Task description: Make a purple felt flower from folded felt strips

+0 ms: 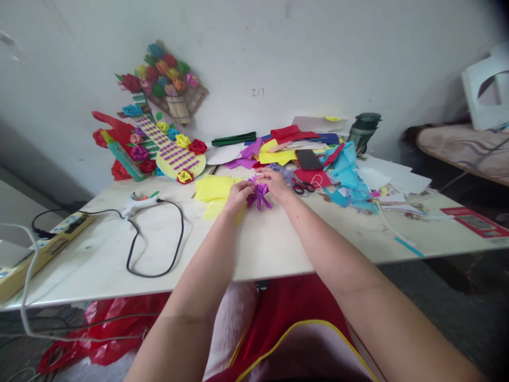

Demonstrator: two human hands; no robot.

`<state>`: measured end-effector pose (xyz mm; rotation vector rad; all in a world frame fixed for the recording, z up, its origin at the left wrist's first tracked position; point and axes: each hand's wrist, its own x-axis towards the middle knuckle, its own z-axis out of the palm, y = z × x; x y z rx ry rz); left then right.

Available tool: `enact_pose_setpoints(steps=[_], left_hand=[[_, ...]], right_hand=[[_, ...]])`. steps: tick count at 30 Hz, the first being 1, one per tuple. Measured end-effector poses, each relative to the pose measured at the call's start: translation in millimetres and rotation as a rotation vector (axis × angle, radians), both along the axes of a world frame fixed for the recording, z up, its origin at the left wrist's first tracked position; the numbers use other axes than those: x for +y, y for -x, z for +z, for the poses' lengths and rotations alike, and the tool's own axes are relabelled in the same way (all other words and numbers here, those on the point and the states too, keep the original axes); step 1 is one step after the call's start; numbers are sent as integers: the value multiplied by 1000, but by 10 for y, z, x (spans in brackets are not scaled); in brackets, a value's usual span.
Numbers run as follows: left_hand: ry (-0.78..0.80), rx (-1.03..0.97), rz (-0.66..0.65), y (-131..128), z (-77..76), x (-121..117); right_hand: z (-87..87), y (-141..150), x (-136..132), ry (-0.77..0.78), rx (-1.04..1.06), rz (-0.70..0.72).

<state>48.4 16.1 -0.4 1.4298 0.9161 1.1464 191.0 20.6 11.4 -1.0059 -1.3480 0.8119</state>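
- Landmark: the black scissors on the worktop; all places below are given relative to them.
- Principal object: the purple paper piece, with narrow, petal-like strips splayed towards you, lies to the left of the scissors, between your hands.
- Left hand: farther left of the scissors than the piece; your fingertips are pinched together on its left upper part.
- Right hand: between the piece and the scissors; your fingers appear closed on its upper part, though they partly hide the contact.
- Handling (judged): expect very little weight and a soft, crêpe-like body that creases readily. The strips are probably fragile and may tear or flatten if you pull them; slipping seems unlikely.
- Hold (judged): grip the gathered upper part, where the layers seem thickest, with light fingertip pressure, leaving the strips free.
- Surroundings: yellow sheets lie left of the scissors, past the piece, and partly under your left forearm. A glue gun rests far to their left, a phone just behind them, and crumpled blue paper to their right.
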Motion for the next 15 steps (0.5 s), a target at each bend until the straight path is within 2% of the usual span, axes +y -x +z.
enact_pose_setpoints(steps=[7,15], left_hand=[[-4,21,16,-2,-15,9],[-158,149,65,5,-90,80]], right_hand=[[-34,-19,33,-6,-34,-8],[-4,-27,-6,-4,-94,22]])
